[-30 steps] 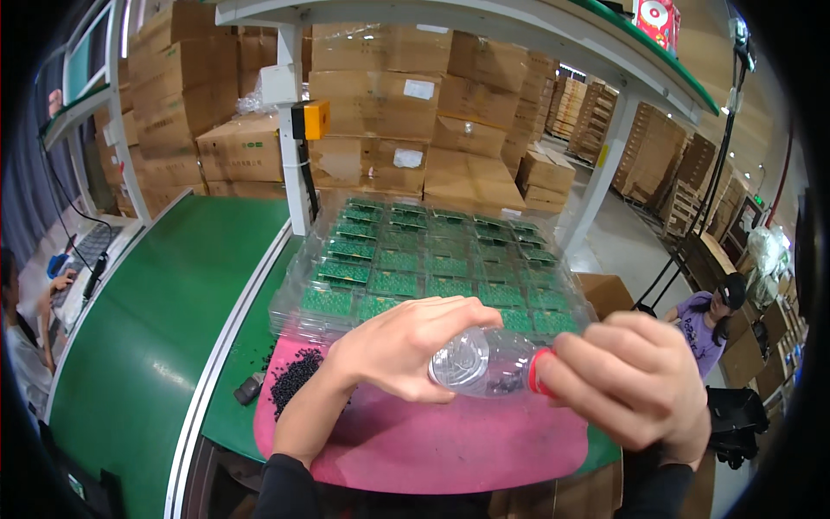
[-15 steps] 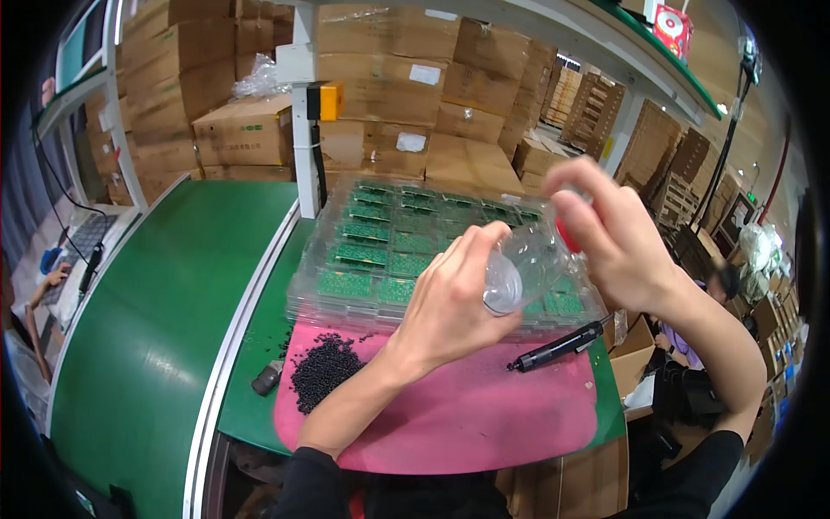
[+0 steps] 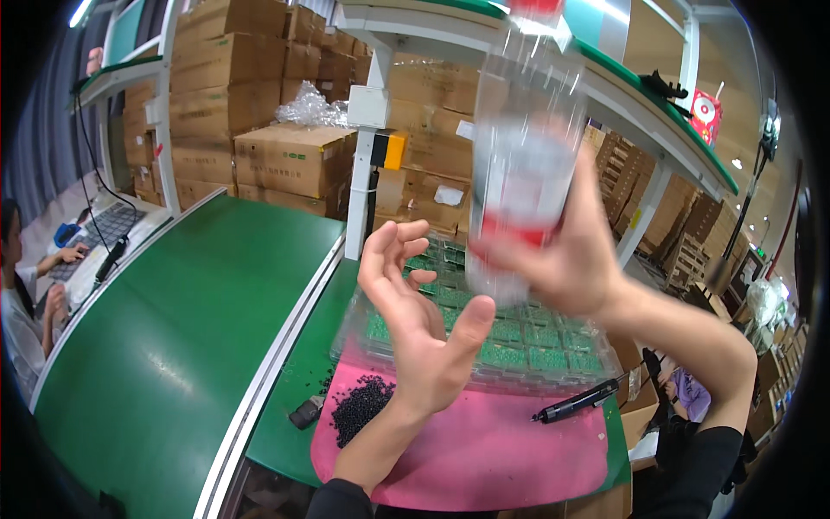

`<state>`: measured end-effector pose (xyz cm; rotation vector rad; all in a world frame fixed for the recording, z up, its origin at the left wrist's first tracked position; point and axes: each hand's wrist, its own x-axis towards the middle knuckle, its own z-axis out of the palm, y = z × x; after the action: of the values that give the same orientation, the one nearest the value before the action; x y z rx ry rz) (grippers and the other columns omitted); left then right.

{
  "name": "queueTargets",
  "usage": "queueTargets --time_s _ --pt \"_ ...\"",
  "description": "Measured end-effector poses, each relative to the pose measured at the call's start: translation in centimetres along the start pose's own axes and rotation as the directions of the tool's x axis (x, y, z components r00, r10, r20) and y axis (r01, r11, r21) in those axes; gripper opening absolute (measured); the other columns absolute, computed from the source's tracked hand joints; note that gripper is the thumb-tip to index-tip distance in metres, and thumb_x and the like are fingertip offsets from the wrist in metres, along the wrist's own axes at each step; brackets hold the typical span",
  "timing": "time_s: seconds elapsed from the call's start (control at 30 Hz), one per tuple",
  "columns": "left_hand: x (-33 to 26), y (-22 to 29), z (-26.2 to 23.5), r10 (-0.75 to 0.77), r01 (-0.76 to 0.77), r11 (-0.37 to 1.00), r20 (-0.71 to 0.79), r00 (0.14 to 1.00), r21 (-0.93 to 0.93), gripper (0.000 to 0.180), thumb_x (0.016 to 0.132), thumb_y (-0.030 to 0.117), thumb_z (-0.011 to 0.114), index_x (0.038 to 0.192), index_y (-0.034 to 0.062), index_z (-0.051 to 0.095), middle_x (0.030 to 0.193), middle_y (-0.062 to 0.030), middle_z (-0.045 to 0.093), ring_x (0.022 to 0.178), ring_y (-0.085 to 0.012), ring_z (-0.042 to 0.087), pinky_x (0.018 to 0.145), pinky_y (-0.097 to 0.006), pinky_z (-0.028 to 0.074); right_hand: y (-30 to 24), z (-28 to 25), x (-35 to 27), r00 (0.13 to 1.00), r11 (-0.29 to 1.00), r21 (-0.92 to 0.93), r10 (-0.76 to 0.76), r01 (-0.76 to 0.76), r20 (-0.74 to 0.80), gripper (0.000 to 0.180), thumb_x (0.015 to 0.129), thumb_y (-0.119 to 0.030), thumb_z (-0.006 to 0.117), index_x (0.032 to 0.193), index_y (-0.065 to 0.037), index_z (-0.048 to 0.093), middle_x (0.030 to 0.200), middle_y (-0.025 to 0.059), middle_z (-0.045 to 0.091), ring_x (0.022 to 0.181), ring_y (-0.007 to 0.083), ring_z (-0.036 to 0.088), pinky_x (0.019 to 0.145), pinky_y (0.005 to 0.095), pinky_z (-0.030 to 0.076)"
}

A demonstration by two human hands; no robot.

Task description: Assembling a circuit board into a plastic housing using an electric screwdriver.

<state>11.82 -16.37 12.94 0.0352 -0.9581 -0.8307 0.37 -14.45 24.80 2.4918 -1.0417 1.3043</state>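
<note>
My right hand (image 3: pixel 575 259) grips a clear plastic bottle (image 3: pixel 526 147) with a red label band and red cap, held upright and high in front of my face; it is blurred. Just left of the bottle's base, my left hand (image 3: pixel 419 329) is raised with fingers spread and palm turned up, holding nothing. Below both hands lies a clear plastic tray (image 3: pixel 493 342) filled with several green circuit boards, resting on a pink mat (image 3: pixel 493 450). A pile of small black parts (image 3: pixel 361 408) sits on the mat's left end.
A black electric screwdriver (image 3: pixel 577 403) lies on the mat at right. A small dark object (image 3: pixel 304 413) rests beside the green conveyor belt (image 3: pixel 173 346). Stacked cardboard boxes (image 3: pixel 285 156) fill the back. Another person (image 3: pixel 26 285) sits at far left by a keyboard.
My right hand has lifted the bottle from above the tray up toward my face. My left hand let go of the bottle and now hangs open beside it.
</note>
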Motion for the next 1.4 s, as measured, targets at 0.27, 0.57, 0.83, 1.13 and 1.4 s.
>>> queueTargets --time_s 0.27,0.57,0.83,1.13,1.4 --pt "-0.5 -2.8 0.1 -0.054 0.047 0.995 0.076 0.996 0.089 0.062 0.081 0.011 0.067 0.131 0.0049 0.031 0.113 -0.007 0.039 0.105 -0.0169 0.038 0.089 -0.033 0.031 6.0 -1.2 26.1 0.881 0.972 0.071 -0.17 0.224 -0.442 0.05 0.091 -0.031 0.065 0.121 0.004 0.044 0.098 0.0115 0.062 0.08 0.0165 0.061 0.069 0.03 0.052" --pt "0.2 -3.1 -1.0 -0.023 0.019 0.995 0.041 0.999 0.098 0.053 0.081 0.007 0.065 0.124 0.0062 0.034 0.111 -0.0076 0.04 0.101 -0.0159 0.039 0.088 -0.032 0.031 18.3 -3.9 35.1 0.883 0.973 -0.213 -0.175 0.087 -0.437 0.022 0.091 -0.025 0.062 0.093 -0.004 0.065 0.082 0.0101 0.063 0.078 0.0207 0.059 0.072 0.0375 0.049" --pt "0.0 -3.8 -0.3 -0.065 0.063 0.998 0.105 0.992 0.027 0.046 0.082 0.001 0.06 0.122 0.0067 0.037 0.107 -0.0073 0.043 0.098 -0.015 0.041 0.088 -0.03 0.032 16.2 -12.3 27.4 0.823 0.781 -0.443 -0.548 0.44 -0.15 0.033 0.094 -0.031 0.059 0.111 -0.003 0.061 0.104 0.0155 0.064 0.092 0.029 0.061 0.088 0.0421 0.047" --pt "-0.4 -2.3 1.1 -0.111 0.115 0.993 0.247 0.963 -0.004 0.023 0.091 -0.001 0.052 0.111 0.0026 0.043 0.09 -0.0057 0.05 0.082 -0.0127 0.049 0.075 -0.025 0.041 0.5 -3.8 -5.8 0.499 0.314 -0.403 -0.681 0.86 0.536 0.011 0.077 -0.017 0.061 0.073 -0.012 0.054 0.077 0.0017 0.055 0.082 0.0171 0.057 0.074 0.0343 0.052" --pt "-5.1 1.2 4.1 -0.043 0.016 0.999 0.596 0.802 0.051 0.016 0.086 -0.004 0.052 0.102 -0.002 0.048 0.082 -0.0069 0.051 0.073 -0.0124 0.048 0.067 -0.026 0.041 -7.1 -28.3 -27.6 0.885 0.195 -0.964 0.459 -0.18 -0.072 0.034 0.075 0.0 0.057 0.109 -0.004 0.059 0.097 0.0144 0.063 0.098 0.0335 0.061 0.086 0.0435 0.049"
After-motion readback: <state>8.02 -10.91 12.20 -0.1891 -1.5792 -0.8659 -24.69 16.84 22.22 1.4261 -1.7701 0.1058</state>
